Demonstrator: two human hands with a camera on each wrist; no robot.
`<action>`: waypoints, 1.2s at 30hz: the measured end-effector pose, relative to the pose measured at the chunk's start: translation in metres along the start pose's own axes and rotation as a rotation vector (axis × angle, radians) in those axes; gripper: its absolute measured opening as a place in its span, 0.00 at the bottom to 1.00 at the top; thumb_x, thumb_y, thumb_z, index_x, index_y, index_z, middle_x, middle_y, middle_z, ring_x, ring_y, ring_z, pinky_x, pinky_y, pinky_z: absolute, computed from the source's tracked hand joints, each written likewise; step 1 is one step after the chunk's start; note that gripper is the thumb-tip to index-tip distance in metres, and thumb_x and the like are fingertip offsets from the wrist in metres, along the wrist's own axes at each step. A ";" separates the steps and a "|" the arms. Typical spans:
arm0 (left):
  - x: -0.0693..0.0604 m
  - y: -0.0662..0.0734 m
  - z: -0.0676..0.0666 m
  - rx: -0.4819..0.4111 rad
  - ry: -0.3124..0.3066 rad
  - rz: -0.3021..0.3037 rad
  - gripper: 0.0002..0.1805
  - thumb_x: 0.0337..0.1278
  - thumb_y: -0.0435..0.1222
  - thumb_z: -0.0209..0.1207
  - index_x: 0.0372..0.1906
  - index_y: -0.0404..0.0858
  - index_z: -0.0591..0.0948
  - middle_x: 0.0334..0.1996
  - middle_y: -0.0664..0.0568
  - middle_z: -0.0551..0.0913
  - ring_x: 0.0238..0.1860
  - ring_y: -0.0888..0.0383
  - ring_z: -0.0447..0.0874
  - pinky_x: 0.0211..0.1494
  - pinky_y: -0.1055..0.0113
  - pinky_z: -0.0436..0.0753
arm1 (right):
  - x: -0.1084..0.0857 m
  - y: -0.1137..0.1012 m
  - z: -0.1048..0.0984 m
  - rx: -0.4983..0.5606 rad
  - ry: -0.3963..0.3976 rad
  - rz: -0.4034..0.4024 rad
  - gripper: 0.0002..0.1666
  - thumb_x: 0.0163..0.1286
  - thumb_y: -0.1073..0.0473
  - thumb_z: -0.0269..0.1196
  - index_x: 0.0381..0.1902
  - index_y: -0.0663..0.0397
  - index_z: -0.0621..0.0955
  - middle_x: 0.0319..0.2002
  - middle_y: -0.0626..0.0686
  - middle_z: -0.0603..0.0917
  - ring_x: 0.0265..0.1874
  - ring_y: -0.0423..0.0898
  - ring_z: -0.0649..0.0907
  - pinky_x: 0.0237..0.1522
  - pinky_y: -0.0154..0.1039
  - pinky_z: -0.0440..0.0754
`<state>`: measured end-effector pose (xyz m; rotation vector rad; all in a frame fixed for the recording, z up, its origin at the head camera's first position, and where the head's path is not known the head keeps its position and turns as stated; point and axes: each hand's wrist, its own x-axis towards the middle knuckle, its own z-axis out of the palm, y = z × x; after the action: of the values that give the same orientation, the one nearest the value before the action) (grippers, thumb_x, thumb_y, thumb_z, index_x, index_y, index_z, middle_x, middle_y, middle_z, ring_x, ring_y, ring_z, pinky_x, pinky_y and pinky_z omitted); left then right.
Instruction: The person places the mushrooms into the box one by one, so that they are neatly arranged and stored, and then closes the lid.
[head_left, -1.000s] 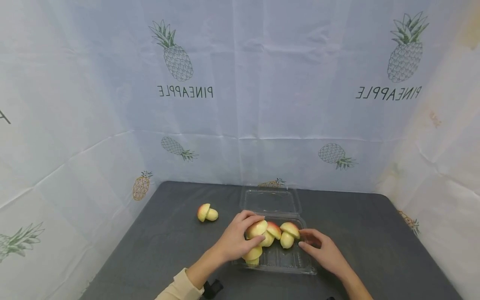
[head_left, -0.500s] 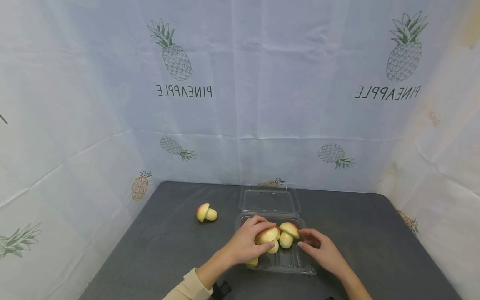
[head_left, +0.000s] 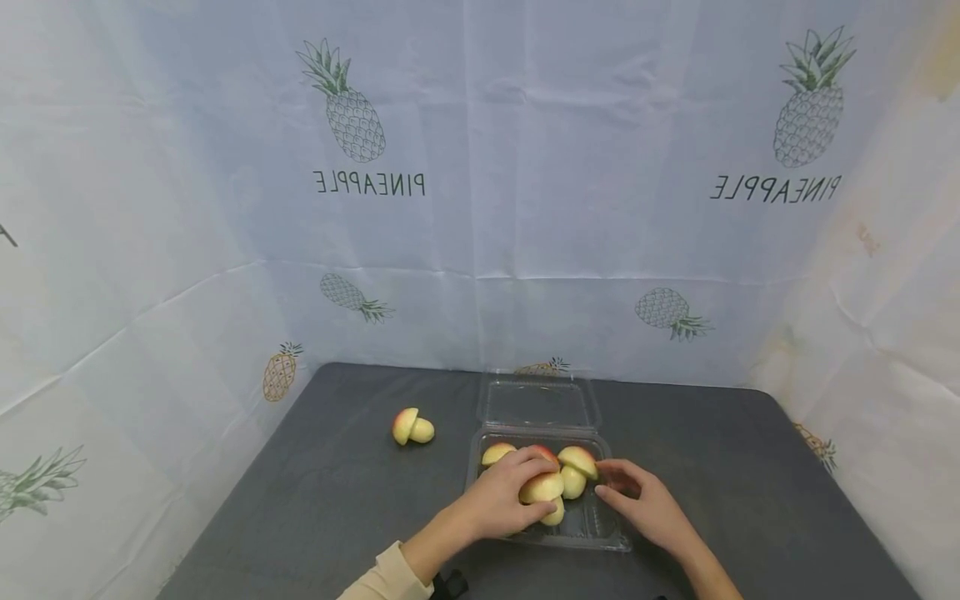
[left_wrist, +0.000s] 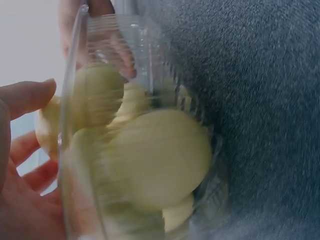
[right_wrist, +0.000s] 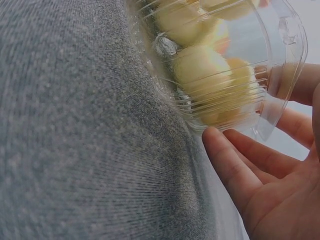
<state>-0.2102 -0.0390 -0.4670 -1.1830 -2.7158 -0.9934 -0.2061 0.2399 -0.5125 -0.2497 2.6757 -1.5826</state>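
With its thumb and fingers, my left hand (head_left: pixel 498 500) grips a mushroom-shaped toy (head_left: pixel 543 487), its cap pale yellow, over the front middle of a clear plastic clamshell container (head_left: pixel 573 543). Inside lie several similar mushrooms with red-and-yellow caps, among them one at the right (head_left: pixel 576 473) and one at the back left (head_left: pixel 497 452). My left fingers partly hide others. My right hand (head_left: pixel 648 504) is at the container's right side, fingers and thumb spread apart against or close to its wall. In the left wrist view, blurred mushrooms (left_wrist: pixel 160 155) show through the plastic.
Another mushroom toy (head_left: pixel 412 428) lies on the dark grey table (head_left: pixel 322 483), left of the container. The clear lid (head_left: pixel 536 404) is folded back toward the cloth backdrop (head_left: pixel 540 208) printed with pineapples. A small black object (head_left: pixel 452 585) shows beneath my left wrist.
My left hand has moved right and slightly toward me with its mushroom, uncovering the back-left mushroom. My right hand has stayed almost still at the container's side.
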 end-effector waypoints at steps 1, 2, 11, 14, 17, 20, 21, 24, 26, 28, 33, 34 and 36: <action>0.001 0.000 0.001 0.010 -0.009 0.012 0.24 0.68 0.48 0.63 0.64 0.44 0.80 0.60 0.58 0.77 0.54 0.63 0.76 0.50 0.71 0.79 | 0.000 0.000 0.000 0.001 0.001 -0.003 0.24 0.69 0.53 0.69 0.61 0.50 0.81 0.58 0.54 0.83 0.55 0.53 0.82 0.51 0.38 0.82; 0.001 -0.001 0.003 0.025 -0.013 0.021 0.24 0.68 0.48 0.64 0.63 0.43 0.80 0.60 0.58 0.78 0.55 0.63 0.76 0.51 0.71 0.79 | 0.000 0.000 0.000 0.001 0.001 -0.006 0.24 0.69 0.53 0.69 0.61 0.50 0.81 0.58 0.54 0.83 0.55 0.53 0.82 0.51 0.38 0.82; 0.000 -0.004 0.005 0.240 -0.115 0.069 0.21 0.68 0.48 0.63 0.62 0.49 0.81 0.58 0.62 0.81 0.57 0.64 0.78 0.54 0.67 0.80 | 0.000 -0.001 0.000 0.006 -0.006 0.005 0.25 0.69 0.52 0.70 0.61 0.51 0.81 0.57 0.54 0.83 0.55 0.53 0.82 0.51 0.38 0.82; -0.001 -0.003 0.003 0.232 -0.156 0.044 0.22 0.69 0.47 0.62 0.64 0.50 0.81 0.60 0.60 0.79 0.59 0.63 0.77 0.55 0.65 0.81 | 0.001 -0.001 0.000 0.005 -0.007 0.007 0.25 0.69 0.52 0.70 0.61 0.51 0.80 0.57 0.54 0.83 0.55 0.54 0.82 0.51 0.38 0.82; -0.002 -0.003 0.002 0.218 -0.160 0.036 0.22 0.69 0.48 0.62 0.65 0.50 0.80 0.60 0.60 0.78 0.59 0.63 0.77 0.54 0.65 0.81 | 0.001 -0.001 0.000 0.004 -0.005 0.005 0.25 0.69 0.52 0.69 0.61 0.51 0.80 0.57 0.55 0.83 0.55 0.53 0.82 0.51 0.38 0.82; -0.003 -0.004 -0.001 0.216 -0.134 0.055 0.22 0.68 0.47 0.63 0.64 0.49 0.80 0.59 0.61 0.79 0.58 0.63 0.77 0.54 0.67 0.80 | 0.001 0.000 0.000 0.006 -0.004 0.004 0.25 0.69 0.52 0.69 0.61 0.51 0.80 0.58 0.54 0.83 0.55 0.53 0.83 0.51 0.37 0.82; -0.004 -0.004 -0.001 0.214 -0.124 0.063 0.22 0.68 0.47 0.63 0.63 0.48 0.81 0.59 0.60 0.79 0.58 0.63 0.78 0.55 0.68 0.80 | 0.001 -0.001 0.000 0.007 -0.004 0.006 0.25 0.69 0.52 0.69 0.61 0.51 0.80 0.58 0.54 0.83 0.55 0.53 0.83 0.51 0.38 0.82; -0.005 -0.003 -0.006 0.204 -0.099 0.066 0.21 0.68 0.45 0.63 0.62 0.46 0.81 0.58 0.60 0.80 0.58 0.63 0.78 0.57 0.68 0.80 | -0.001 -0.001 0.000 0.012 -0.010 0.011 0.25 0.70 0.52 0.69 0.62 0.51 0.80 0.58 0.55 0.83 0.55 0.53 0.82 0.51 0.40 0.83; -0.007 -0.003 -0.010 0.191 -0.089 0.055 0.20 0.69 0.45 0.62 0.62 0.45 0.81 0.58 0.59 0.81 0.59 0.62 0.78 0.57 0.66 0.80 | -0.001 -0.002 0.000 0.017 -0.017 0.011 0.26 0.70 0.52 0.68 0.63 0.53 0.80 0.59 0.57 0.82 0.56 0.55 0.82 0.52 0.44 0.83; -0.008 -0.002 -0.015 0.178 -0.081 0.031 0.20 0.70 0.45 0.61 0.62 0.45 0.81 0.59 0.59 0.80 0.59 0.61 0.78 0.57 0.64 0.81 | -0.002 -0.003 -0.001 0.019 -0.024 0.011 0.27 0.71 0.51 0.68 0.63 0.55 0.79 0.60 0.59 0.81 0.56 0.57 0.82 0.52 0.48 0.83; -0.015 0.000 -0.030 0.150 -0.027 -0.022 0.18 0.72 0.44 0.60 0.61 0.44 0.81 0.57 0.57 0.81 0.59 0.59 0.78 0.60 0.58 0.80 | 0.000 -0.003 -0.001 0.026 -0.031 0.029 0.27 0.71 0.50 0.68 0.64 0.54 0.79 0.61 0.59 0.81 0.57 0.57 0.82 0.53 0.47 0.83; -0.016 -0.001 -0.032 0.141 -0.007 -0.023 0.17 0.72 0.43 0.60 0.61 0.44 0.82 0.56 0.56 0.81 0.59 0.59 0.78 0.63 0.56 0.79 | 0.000 -0.003 -0.001 0.026 -0.030 0.031 0.27 0.71 0.51 0.68 0.64 0.53 0.79 0.61 0.59 0.80 0.57 0.57 0.81 0.53 0.47 0.83; -0.018 -0.002 -0.035 0.132 0.035 -0.017 0.16 0.72 0.41 0.60 0.59 0.43 0.82 0.55 0.56 0.82 0.58 0.59 0.79 0.64 0.56 0.78 | 0.000 -0.002 -0.002 0.025 -0.027 0.032 0.27 0.71 0.51 0.68 0.64 0.53 0.79 0.61 0.59 0.80 0.57 0.57 0.81 0.53 0.48 0.84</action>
<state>-0.2066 -0.0717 -0.4446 -1.1126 -2.7203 -0.8130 -0.2063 0.2407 -0.5099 -0.2244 2.6238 -1.5913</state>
